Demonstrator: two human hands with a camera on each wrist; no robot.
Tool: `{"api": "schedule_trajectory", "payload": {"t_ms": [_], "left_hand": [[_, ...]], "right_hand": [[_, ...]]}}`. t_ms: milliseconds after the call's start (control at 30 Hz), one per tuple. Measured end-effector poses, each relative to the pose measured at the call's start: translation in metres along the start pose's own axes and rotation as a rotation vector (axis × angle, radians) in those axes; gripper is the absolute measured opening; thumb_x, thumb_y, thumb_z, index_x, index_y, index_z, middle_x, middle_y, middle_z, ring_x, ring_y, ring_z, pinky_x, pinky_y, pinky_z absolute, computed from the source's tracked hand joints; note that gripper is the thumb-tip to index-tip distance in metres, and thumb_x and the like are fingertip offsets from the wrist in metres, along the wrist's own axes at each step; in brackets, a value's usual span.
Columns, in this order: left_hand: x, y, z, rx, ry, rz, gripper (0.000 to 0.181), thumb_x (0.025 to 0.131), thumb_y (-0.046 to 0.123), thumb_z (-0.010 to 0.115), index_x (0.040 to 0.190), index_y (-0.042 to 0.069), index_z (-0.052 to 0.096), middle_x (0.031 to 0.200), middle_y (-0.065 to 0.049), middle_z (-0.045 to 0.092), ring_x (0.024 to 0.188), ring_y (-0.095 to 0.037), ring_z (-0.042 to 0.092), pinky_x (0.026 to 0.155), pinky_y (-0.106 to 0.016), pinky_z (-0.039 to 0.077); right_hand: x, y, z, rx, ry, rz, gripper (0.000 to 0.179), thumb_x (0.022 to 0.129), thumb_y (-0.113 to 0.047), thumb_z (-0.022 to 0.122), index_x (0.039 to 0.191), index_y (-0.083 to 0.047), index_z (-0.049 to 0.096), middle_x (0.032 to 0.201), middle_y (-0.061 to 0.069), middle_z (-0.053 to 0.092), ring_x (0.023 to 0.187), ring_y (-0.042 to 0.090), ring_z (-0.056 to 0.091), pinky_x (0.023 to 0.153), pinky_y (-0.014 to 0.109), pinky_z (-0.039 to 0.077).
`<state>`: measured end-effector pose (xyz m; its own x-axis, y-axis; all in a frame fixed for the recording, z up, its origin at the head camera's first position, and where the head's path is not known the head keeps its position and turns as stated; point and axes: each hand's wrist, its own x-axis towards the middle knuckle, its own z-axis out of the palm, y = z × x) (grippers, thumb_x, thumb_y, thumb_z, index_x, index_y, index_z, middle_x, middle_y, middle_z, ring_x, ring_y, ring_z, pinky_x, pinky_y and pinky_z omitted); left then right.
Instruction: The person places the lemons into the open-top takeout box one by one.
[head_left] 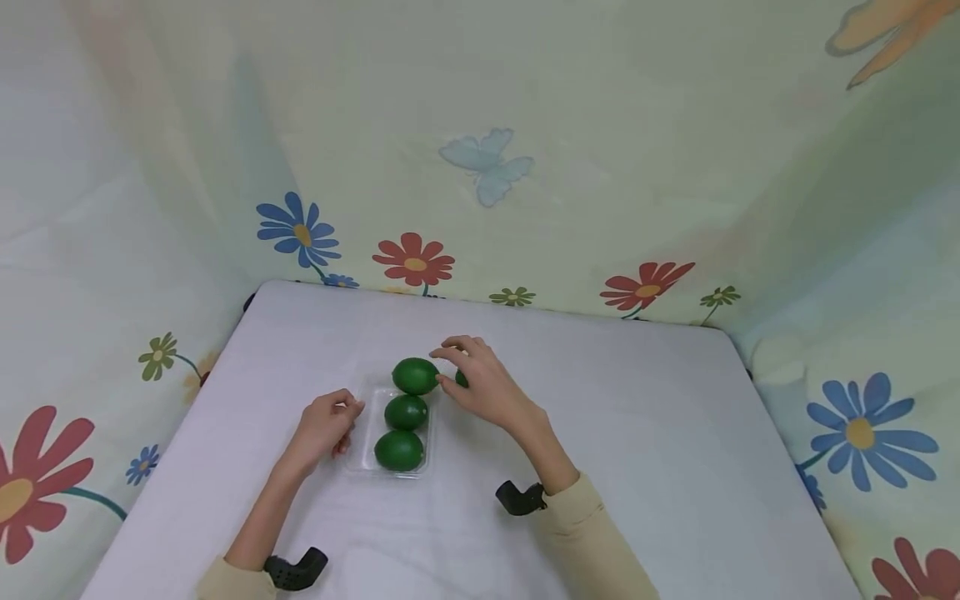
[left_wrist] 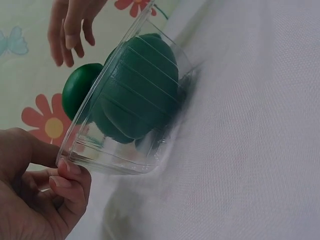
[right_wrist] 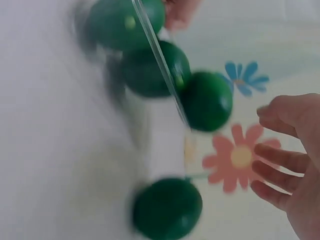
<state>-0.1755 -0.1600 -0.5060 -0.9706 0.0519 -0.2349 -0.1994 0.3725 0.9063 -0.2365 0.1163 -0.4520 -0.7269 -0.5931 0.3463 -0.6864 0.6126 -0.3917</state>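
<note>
Three green limes lie in a row in a clear plastic container (head_left: 366, 457): a near lime (head_left: 399, 451), a middle lime (head_left: 406, 412) and a far lime (head_left: 416, 376). In the left wrist view one lime (left_wrist: 80, 92) pokes above the rim. My left hand (head_left: 324, 427) pinches the container's left rim between thumb and fingers. Above the far lime's right side hovers my right hand (head_left: 486, 383), fingers spread and holding nothing. Another lime (right_wrist: 167, 208) rests on the table outside the container, mostly hidden by the right hand in the head view.
A white cloth covers the table (head_left: 637, 467). Behind it and at both sides hangs a pale curtain (head_left: 600, 167) printed with flowers and a butterfly. Each wrist wears a black camera mount (head_left: 521, 498).
</note>
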Motion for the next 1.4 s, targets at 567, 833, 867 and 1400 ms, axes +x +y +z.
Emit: {"api": "schedule_trajectory", "payload": {"t_ms": [567, 833, 867, 1400], "left_hand": [[0.005, -0.002, 0.007, -0.003, -0.015, 0.002, 0.026, 0.104, 0.018, 0.057, 0.093, -0.005, 0.057, 0.05, -0.001, 0.047, 0.038, -0.013, 0.043, 0.041, -0.024, 0.038], [0.008, 0.0, 0.011, 0.016, -0.006, -0.002, 0.025, 0.104, 0.016, 0.058, 0.09, -0.004, 0.056, 0.048, -0.001, 0.048, 0.037, -0.012, 0.042, 0.04, -0.025, 0.038], [0.007, 0.0, 0.011, 0.017, -0.005, -0.003, 0.024, 0.104, 0.016, 0.058, 0.09, -0.004, 0.056, 0.048, -0.001, 0.048, 0.037, -0.013, 0.042, 0.04, -0.026, 0.038], [0.005, 0.003, 0.001, 0.028, 0.014, -0.029, 0.024, 0.104, 0.017, 0.057, 0.092, -0.003, 0.057, 0.051, -0.001, 0.048, 0.038, -0.013, 0.044, 0.041, -0.026, 0.039]], "right_hand": [[-0.023, 0.046, 0.029, -0.123, -0.263, 0.304, 0.06, 0.09, -0.026, 0.081, 0.142, -0.009, 0.055, 0.135, 0.019, 0.057, 0.121, 0.037, 0.056, 0.102, 0.051, 0.05], [-0.026, 0.057, 0.043, -0.1, -0.19, 0.241, 0.041, 0.093, -0.012, 0.074, 0.132, -0.009, 0.062, 0.122, 0.015, 0.06, 0.107, 0.031, 0.058, 0.09, 0.046, 0.054], [-0.027, 0.057, 0.043, -0.1, -0.19, 0.227, 0.04, 0.093, -0.011, 0.074, 0.131, -0.009, 0.062, 0.12, 0.015, 0.06, 0.106, 0.031, 0.058, 0.09, 0.046, 0.054], [-0.066, 0.004, -0.005, -0.115, -0.121, -0.026, 0.044, 0.087, -0.011, 0.082, 0.128, -0.011, 0.064, 0.118, 0.01, 0.06, 0.104, 0.023, 0.058, 0.083, 0.036, 0.058]]}}
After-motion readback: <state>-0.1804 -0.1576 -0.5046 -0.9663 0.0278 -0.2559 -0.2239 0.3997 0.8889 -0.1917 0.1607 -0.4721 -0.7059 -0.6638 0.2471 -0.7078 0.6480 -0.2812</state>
